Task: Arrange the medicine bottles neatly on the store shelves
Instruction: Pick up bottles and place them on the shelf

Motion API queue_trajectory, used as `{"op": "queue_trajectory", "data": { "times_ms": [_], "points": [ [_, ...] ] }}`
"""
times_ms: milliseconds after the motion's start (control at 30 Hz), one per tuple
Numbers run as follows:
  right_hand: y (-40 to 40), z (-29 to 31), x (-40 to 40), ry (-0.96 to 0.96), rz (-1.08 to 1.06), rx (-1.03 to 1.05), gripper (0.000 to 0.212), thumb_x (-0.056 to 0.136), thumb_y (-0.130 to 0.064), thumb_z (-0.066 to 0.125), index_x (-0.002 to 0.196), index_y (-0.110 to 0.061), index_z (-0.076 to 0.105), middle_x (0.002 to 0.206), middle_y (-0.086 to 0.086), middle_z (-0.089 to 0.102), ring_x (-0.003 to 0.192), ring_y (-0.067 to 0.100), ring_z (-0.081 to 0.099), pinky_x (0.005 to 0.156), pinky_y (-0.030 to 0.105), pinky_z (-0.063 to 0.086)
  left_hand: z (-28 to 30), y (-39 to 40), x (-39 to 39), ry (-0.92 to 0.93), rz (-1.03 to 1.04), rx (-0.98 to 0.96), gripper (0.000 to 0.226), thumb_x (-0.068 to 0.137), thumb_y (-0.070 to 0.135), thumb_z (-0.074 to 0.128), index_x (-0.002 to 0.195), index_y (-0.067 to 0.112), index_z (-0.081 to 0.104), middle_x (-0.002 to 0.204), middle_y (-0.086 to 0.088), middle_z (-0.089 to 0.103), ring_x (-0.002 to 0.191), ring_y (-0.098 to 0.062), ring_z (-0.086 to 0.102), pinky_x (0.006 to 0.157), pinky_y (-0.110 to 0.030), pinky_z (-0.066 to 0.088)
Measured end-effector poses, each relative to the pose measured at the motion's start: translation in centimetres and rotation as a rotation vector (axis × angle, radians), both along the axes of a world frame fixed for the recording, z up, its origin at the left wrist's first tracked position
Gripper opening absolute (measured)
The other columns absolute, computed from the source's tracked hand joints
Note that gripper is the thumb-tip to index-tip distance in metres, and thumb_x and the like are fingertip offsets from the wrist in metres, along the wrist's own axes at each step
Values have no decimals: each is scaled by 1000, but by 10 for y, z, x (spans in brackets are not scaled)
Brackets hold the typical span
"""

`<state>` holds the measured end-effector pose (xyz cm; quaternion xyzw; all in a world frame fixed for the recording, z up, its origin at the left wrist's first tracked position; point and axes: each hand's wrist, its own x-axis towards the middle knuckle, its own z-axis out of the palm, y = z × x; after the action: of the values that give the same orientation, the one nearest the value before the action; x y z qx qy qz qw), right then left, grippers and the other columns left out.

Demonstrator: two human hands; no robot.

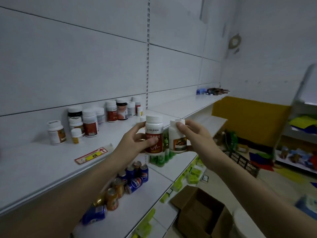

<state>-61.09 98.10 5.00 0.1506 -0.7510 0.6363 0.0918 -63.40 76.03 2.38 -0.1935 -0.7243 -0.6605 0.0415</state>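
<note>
Medicine bottles: you hold one in each hand, in front of the shelf edge.

Head view: your left hand (137, 141) has its grip clamped around the red-labelled bottle (153, 134), thumb across the label and fingers behind, so the printed face points at you, probably to check it before placing. Your right hand (193, 134) clamps the white bottle (177, 136) just beside it at 3 o'clock, thumb on the cap, keeping it upright. Both hang above the lower shelves, off the top shelf (42, 169). The standing bottles (89, 122) cluster loosely at 10 o'clock against the back panel, with bare shelf in front of them, likely where these two belong. A price tag (91, 155) lies at 8 o'clock; soda cans (135, 179) sit below at 6 o'clock.
</note>
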Motion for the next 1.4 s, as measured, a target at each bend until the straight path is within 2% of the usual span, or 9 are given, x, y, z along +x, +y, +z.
{"op": "queue_trajectory", "data": {
  "times_ms": [100,200,267,400,733,867,1067,1233,1400],
  "points": [
    [15,-4,-39,-7,61,11,28,92,-51,59,105,-28,69,96,-3,75,90,19,73,85,54,58,-2,9,-19,-5,113,-74,70,73,33,75,136,32,45,117,2,68,106,-11,65,89,-36,56],
    [27,-1,-74,5,155,36,28,92,-52,57,107,-30,67,95,-7,75,86,13,73,73,38,62,5,21,-34,8,221,-86,72,72,38,74,137,36,42,123,3,64,112,-14,62,92,-38,54],
    [27,2,-93,20,224,55,29,92,-53,56,108,-30,65,94,-10,75,85,9,73,66,24,59,7,24,-37,11,264,-63,68,71,39,75,132,42,44,120,7,65,108,-10,64,85,-31,56],
    [2,7,-124,21,352,42,29,94,-51,55,110,-29,65,93,-17,74,84,1,71,61,14,54,2,14,-31,-5,394,-19,58,69,36,76,117,50,47,108,12,68,98,0,66,72,-20,56],
    [-103,5,-169,-22,604,51,25,94,-46,58,110,-28,66,97,-16,74,90,4,71,67,26,60,9,-69,-23,-26,686,-31,63,74,27,77,129,39,48,109,8,70,100,0,65,83,-20,49],
    [-125,6,-188,-19,621,45,24,95,-44,58,111,-28,67,99,-13,74,90,5,71,69,31,61,8,-90,-39,-15,699,-29,66,80,21,74,138,32,44,110,12,68,99,7,63,74,-7,47],
    [-146,-16,-211,-55,574,65,25,95,-44,58,112,-27,65,100,-13,73,92,4,70,78,40,62,-10,-116,-53,-40,687,-19,59,81,18,74,126,44,46,108,17,69,102,6,63,74,-10,49],
    [-163,-37,-218,-81,572,75,22,96,-43,57,114,-32,64,102,-15,72,95,4,69,85,42,59,-19,-138,-45,-90,729,-51,64,81,16,74,135,32,44,114,13,67,107,-1,62,92,-27,48],
    [-182,-38,-230,-101,603,55,21,98,-39,55,115,-31,63,108,-11,70,103,11,66,90,44,57,-12,-148,-34,-95,799,-62,70,79,18,75,140,27,42,122,8,65,108,-3,61,87,-22,49]
  ]
}}
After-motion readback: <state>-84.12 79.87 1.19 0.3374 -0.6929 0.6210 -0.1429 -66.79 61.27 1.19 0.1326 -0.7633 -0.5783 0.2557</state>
